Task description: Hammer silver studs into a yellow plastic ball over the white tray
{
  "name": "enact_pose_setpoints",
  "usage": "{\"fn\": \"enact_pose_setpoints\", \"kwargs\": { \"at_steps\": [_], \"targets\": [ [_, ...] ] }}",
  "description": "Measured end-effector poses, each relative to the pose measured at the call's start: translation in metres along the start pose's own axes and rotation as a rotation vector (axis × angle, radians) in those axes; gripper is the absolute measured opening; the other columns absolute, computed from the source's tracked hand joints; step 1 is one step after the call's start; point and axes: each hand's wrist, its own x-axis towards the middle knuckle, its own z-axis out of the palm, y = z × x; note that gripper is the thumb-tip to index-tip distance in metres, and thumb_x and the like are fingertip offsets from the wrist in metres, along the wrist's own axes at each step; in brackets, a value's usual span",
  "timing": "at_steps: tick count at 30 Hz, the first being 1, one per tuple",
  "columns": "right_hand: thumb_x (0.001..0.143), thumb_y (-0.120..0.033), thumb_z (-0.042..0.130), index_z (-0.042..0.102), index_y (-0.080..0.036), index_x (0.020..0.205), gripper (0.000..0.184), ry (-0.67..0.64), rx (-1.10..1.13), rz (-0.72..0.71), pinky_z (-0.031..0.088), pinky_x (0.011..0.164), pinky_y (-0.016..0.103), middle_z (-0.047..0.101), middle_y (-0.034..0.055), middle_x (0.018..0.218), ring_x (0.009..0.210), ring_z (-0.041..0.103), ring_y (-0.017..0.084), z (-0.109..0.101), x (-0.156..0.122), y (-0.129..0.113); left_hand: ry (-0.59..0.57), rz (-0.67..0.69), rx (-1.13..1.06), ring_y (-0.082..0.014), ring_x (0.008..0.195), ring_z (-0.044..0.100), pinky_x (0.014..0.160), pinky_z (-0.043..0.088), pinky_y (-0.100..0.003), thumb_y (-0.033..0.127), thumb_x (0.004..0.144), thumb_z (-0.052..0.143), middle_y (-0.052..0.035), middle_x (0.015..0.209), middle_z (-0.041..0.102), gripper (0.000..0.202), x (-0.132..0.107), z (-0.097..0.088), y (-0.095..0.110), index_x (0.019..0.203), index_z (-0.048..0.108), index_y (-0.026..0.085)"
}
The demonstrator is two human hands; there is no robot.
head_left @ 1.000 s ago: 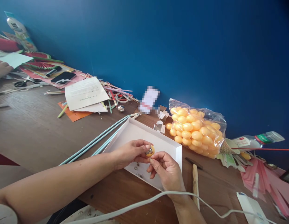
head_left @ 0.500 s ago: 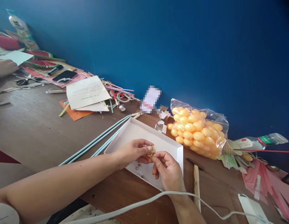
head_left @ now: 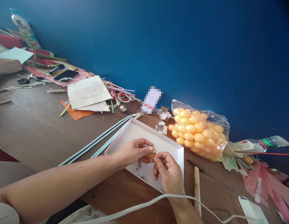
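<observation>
Over a shallow white box lid (head_left: 169, 140), my left hand (head_left: 132, 152) grips a small rounded yellow piece with shiny silver metal bits (head_left: 154, 151) between thumb and fingers. My right hand (head_left: 169, 171) is closed in a pinch, its thumb and forefinger at the lower right edge of the same piece. What the right fingertips pinch exactly is partly hidden. Under the hands, several tiny silver bells or beads (head_left: 137, 169) lie in the lid.
A clear bag of yellow plastic eggs (head_left: 199, 132) stands behind on the right. Nearby lie a hammer (head_left: 196, 183), a plastic bottle (head_left: 263, 143) and pale blue tubes (head_left: 95, 140). A white cord (head_left: 144, 203) crosses in front. Another person's hand (head_left: 6, 66) holds paper at far left.
My hands keep nearly the same hold; the yellow piece looks turned slightly, showing more of its yellow rim. The view has shifted a little. The other person's hand has moved slightly right.
</observation>
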Motion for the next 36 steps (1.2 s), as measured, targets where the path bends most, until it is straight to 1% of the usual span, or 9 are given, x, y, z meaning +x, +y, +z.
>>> {"fn": "enact_pose_setpoints", "kwargs": {
  "at_steps": [9,13,19,23,29,36],
  "targets": [
    [0.082,-0.046,0.066,0.055,-0.020,0.083,0.028,0.016,-0.005,-0.012,0.037,0.042,0.018,0.055,-0.0073,0.051,0.041,0.045,0.006,0.0009,-0.0012,-0.0009,0.001,0.019,-0.004,-0.0119,0.067,0.064,0.071,0.052,-0.029,0.048,0.067,0.076,-0.0022,0.076,0.066,0.046,-0.0006,0.0013,0.0007,0.094,0.059,0.014],
    [0.084,-0.045,0.064,0.054,-0.020,0.083,0.027,0.012,-0.013,-0.019,0.037,0.043,0.018,0.053,-0.0081,0.048,0.040,0.045,0.006,0.0008,-0.0019,-0.0009,-0.011,0.033,0.015,-0.0115,0.067,0.064,0.070,0.053,-0.028,0.047,0.069,0.075,-0.0018,0.076,0.065,0.044,0.0003,0.0003,-0.0006,0.094,0.058,0.014],
    [0.085,-0.044,0.064,0.054,-0.020,0.083,0.026,-0.033,-0.007,-0.007,0.039,0.045,0.017,0.054,-0.0082,0.050,0.041,0.048,0.006,-0.0008,-0.0018,-0.0011,-0.012,0.047,0.042,-0.0109,0.068,0.064,0.072,0.054,-0.029,0.047,0.071,0.073,-0.0019,0.077,0.065,0.044,0.0008,-0.0005,-0.0033,0.096,0.058,0.014],
    [0.085,-0.044,0.064,0.054,-0.020,0.084,0.026,-0.071,0.004,-0.002,0.042,0.047,0.018,0.057,-0.0071,0.053,0.042,0.052,0.006,-0.0028,-0.0002,0.0004,-0.006,0.055,0.047,-0.0116,0.069,0.064,0.073,0.054,-0.030,0.047,0.070,0.074,-0.0024,0.077,0.065,0.045,0.0003,0.0004,-0.0047,0.095,0.059,0.013],
    [0.084,-0.044,0.065,0.054,-0.020,0.085,0.026,-0.065,0.019,-0.009,0.046,0.052,0.020,0.061,-0.0051,0.059,0.046,0.056,0.008,-0.0044,0.0002,0.0012,-0.012,0.023,0.009,-0.0106,0.067,0.064,0.070,0.054,-0.026,0.046,0.072,0.073,-0.0033,0.077,0.066,0.044,-0.0009,0.0013,-0.0038,0.096,0.057,0.013],
    [0.086,-0.043,0.063,0.054,-0.021,0.085,0.024,-0.093,0.014,-0.031,0.046,0.056,0.021,0.062,-0.0055,0.060,0.048,0.058,0.008,-0.0065,0.0007,0.0025,-0.011,0.015,-0.004,-0.0104,0.065,0.064,0.069,0.054,-0.026,0.048,0.069,0.075,-0.0025,0.075,0.066,0.047,-0.0018,0.0025,0.0004,0.094,0.057,0.013]
  ]
}}
